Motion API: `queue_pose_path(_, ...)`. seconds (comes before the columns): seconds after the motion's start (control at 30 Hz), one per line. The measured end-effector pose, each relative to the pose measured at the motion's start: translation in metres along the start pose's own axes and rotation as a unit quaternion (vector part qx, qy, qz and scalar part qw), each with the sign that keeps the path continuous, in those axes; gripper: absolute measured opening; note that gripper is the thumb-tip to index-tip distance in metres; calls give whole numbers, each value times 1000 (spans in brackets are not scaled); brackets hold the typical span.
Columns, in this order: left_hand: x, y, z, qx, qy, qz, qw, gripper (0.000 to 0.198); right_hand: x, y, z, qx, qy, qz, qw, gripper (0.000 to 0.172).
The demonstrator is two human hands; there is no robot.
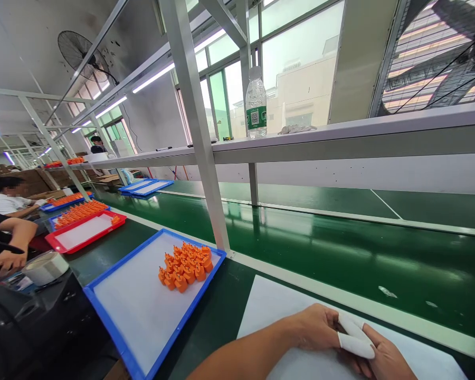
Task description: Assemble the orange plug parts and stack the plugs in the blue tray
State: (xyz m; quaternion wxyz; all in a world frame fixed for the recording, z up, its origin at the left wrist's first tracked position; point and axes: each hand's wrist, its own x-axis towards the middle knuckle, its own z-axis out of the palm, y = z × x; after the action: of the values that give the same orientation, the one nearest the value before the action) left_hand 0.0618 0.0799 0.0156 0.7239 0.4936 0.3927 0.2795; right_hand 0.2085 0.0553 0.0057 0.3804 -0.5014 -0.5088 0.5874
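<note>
My left hand (319, 326) reaches in over a white sheet (269, 306) on the bench, with white finger cots (356, 345) on its thumb and a finger. Against those covered fingertips rests my right hand (390, 354), coming from the lower right edge. The fingers of both hands are bent and drawn together. Whatever may lie between them is hidden. To the left, a blue-rimmed tray (126, 316) with a white lining carries a cluster of small orange pieces (186, 266) at its far right corner.
A red tray (85, 232) and more orange pieces (77, 212) are farther left, beside a co-worker's arm (18, 237). A tape roll (45, 266) lies nearer. Beyond a pale rail runs a green belt (340, 256). A metal post (203, 132) and a shelf with a bottle (256, 105) rise ahead.
</note>
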Motion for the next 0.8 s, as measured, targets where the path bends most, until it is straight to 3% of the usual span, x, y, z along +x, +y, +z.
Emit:
queue_pose_path(0.37, 6, -7, -9, -26, -43, -21, 999, 65, -8, -18, 0, -39, -26, 4, 999, 26)
queue_pose_path(0.57, 10, -8, -10, 7, -24, 12, 1000, 65, 1, -2, -10, -27, -49, 15, 998, 24)
queue_pose_path(0.8, -4, 4, -7, -19, -74, 30, 997, 65, 2, -5, -2, 37, -48, -1, 998, 36)
